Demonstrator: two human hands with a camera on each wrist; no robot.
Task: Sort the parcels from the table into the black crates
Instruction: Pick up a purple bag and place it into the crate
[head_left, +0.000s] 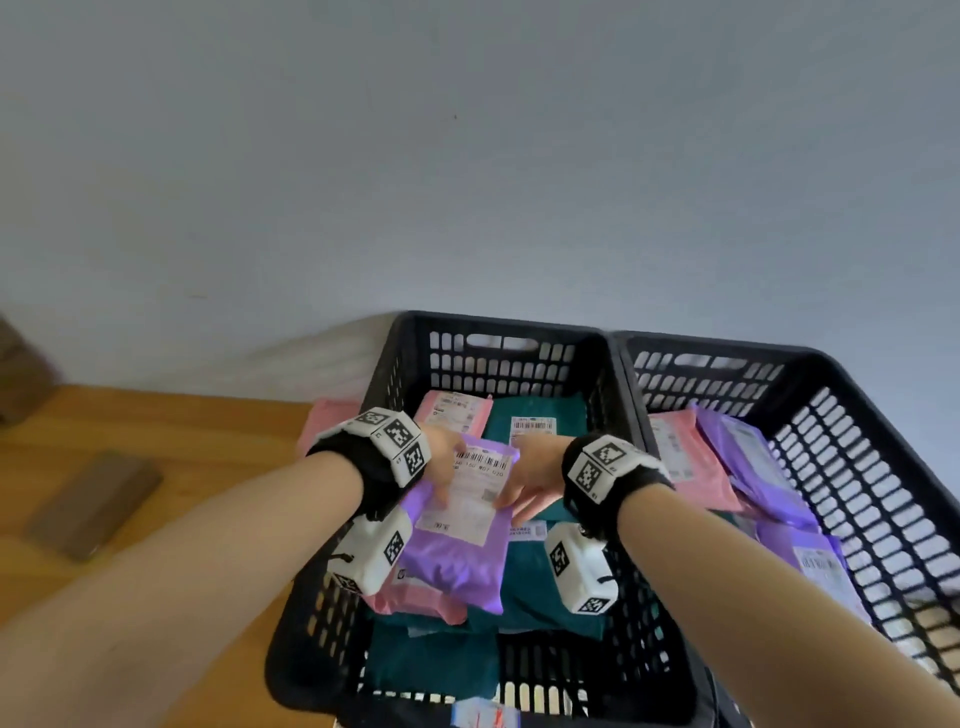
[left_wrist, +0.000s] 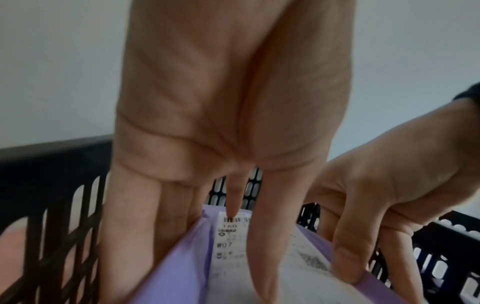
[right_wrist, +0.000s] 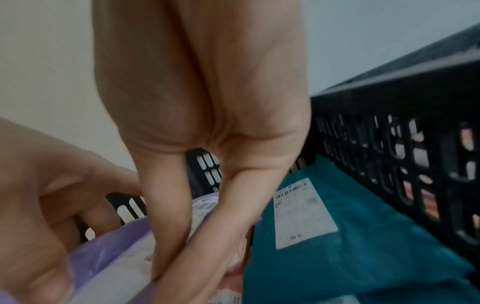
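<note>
Over the left black crate (head_left: 498, 332), you hold a purple parcel (head_left: 457, 551) with both hands, its white shipping label (head_left: 470, 499) facing up. Your left hand (head_left: 441, 457) grips its left edge, thumb on the label and fingers (left_wrist: 135, 226) along the side of the bag. Your right hand (head_left: 530, 478) pinches the right edge, thumb (left_wrist: 345, 265) pressed on top and fingers underneath. The parcel hangs just above teal parcels (head_left: 540, 415) and pink parcels (head_left: 457, 410) already lying in that crate. Just beside it, touching rim to rim, the right black crate (head_left: 857, 415) holds more pink and purple parcels. Left of the crates you can see the wooden table (head_left: 182, 441) with a brown flat item (head_left: 93, 504) on it.
</note>
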